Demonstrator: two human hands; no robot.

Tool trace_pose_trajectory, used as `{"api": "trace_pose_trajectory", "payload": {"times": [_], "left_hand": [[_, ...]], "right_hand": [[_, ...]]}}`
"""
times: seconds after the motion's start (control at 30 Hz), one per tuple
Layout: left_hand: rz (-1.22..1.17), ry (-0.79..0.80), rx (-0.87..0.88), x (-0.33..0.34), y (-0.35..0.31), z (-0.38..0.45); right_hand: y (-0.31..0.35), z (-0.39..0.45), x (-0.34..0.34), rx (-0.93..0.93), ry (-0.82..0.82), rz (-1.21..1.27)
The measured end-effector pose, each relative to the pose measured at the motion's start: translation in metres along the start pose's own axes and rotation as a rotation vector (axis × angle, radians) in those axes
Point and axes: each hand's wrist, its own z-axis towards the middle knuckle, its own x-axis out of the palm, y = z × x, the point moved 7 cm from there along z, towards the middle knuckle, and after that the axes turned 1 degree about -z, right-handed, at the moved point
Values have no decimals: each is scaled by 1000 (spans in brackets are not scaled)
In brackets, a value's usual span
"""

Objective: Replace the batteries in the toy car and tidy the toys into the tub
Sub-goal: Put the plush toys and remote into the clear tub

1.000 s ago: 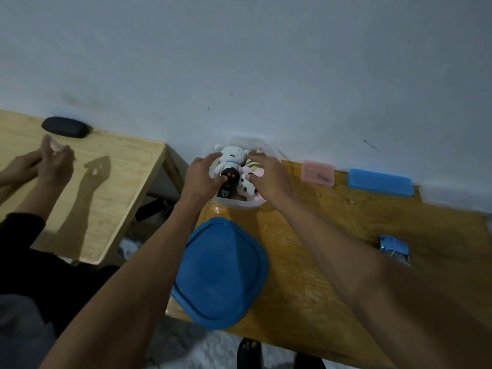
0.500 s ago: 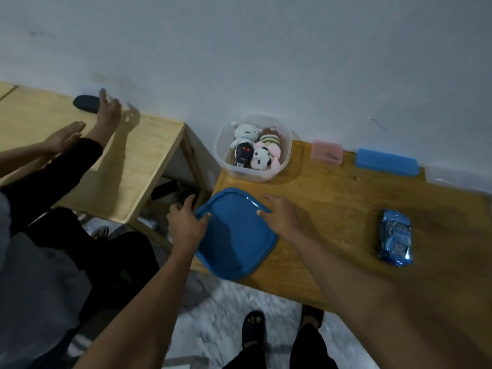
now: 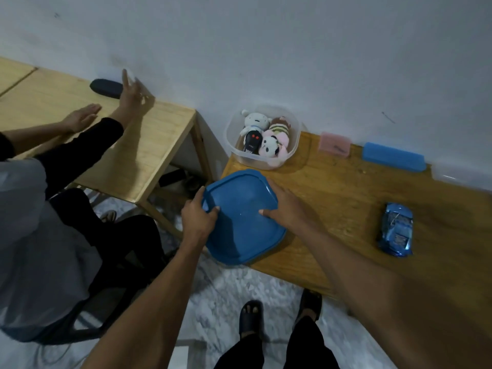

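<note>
A clear plastic tub (image 3: 291, 153) stands at the back left corner of the wooden table (image 3: 346, 203), against the wall. Inside lie several small plush toys (image 3: 271, 145) and a black remote control (image 3: 252, 141). The blue square lid (image 3: 241, 230) lies at the table's front left corner, partly over the edge. My left hand (image 3: 198, 219) grips its left edge, thumb on top. My right hand (image 3: 286, 206) holds its right edge with fingers on the lid. The blue toy car (image 3: 396, 229) sits on the table to the right, apart from both hands.
A pink box (image 3: 334, 143), a blue case (image 3: 392, 156) and a clear box (image 3: 460, 177) line the wall at the back. A second, lighter table (image 3: 127, 155) stands to the left, where another person's hands (image 3: 130, 99) and a black case (image 3: 105, 87) rest. My feet (image 3: 251, 318) stand on the marble floor.
My hands left the toys in the tub and came back to the blue lid, taking hold of its two sides. The view tilted down, bringing the toy car fully into sight.
</note>
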Motion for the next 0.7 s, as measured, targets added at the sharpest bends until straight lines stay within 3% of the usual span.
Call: {"api": "trace_pose_trajectory", "payload": {"times": [0.13,0.3,0.7], "left_hand": [[-66,-70,64,-24,-39,9],[-180,-40,-28,-35,-87,35],[-212,40,193,-6,-180,115]], "right_hand": [[16,2,-36,-56,-68,82],[24,16,-84,-71,-180,92],[-17,100,-116,87,-384,326]]}}
